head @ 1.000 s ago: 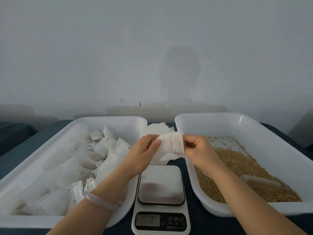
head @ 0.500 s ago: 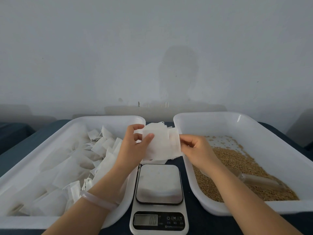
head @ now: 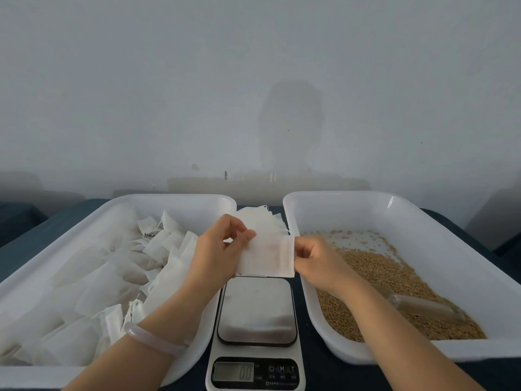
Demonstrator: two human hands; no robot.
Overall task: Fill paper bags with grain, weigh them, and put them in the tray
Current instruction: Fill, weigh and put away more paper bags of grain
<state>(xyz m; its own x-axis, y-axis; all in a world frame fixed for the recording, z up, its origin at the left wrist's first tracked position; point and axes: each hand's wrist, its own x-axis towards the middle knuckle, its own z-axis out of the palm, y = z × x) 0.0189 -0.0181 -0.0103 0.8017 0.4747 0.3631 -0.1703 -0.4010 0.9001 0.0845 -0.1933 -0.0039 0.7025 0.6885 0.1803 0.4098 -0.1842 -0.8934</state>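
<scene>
Above the scale I hold a flat white paper bag between both hands. My left hand pinches its left edge and my right hand pinches its right edge. The scale's steel plate is bare and its display shows 0.0. The right white tray holds brown grain, with a clear scoop lying in it. The left white tray is full of white paper bags.
A stack of flat paper bags lies on the dark tabletop behind the scale, between the two trays. A grey wall rises just behind the table. A pale bangle sits on my left wrist.
My left hand shifted its hold on the bag from a flat thumb press to a fingertip pinch. The bag now hangs flatter and a little lower between both hands.
</scene>
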